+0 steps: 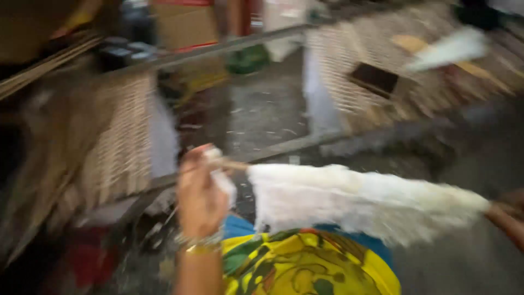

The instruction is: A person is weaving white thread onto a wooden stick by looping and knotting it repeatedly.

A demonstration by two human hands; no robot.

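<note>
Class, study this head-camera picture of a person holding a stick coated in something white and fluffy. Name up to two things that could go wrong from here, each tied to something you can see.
1. The left hand pinches only the bare tip of the stick; the long white fluffy coating could sag or slip.
2. The coating hangs just above the yellow patterned cloth over the lap and might brush it, shedding material.
The right hand is barely in view, so its hold is uncertain.

Just beyond the left hand (200, 192), a grey rail (284, 146) runs crosswise, with open floor (262, 112) past it. A woven rack (123, 142) crowds its left side. The white fibre bundle (360, 199) spans toward the right hand (507, 216), barring forward passage.
</note>
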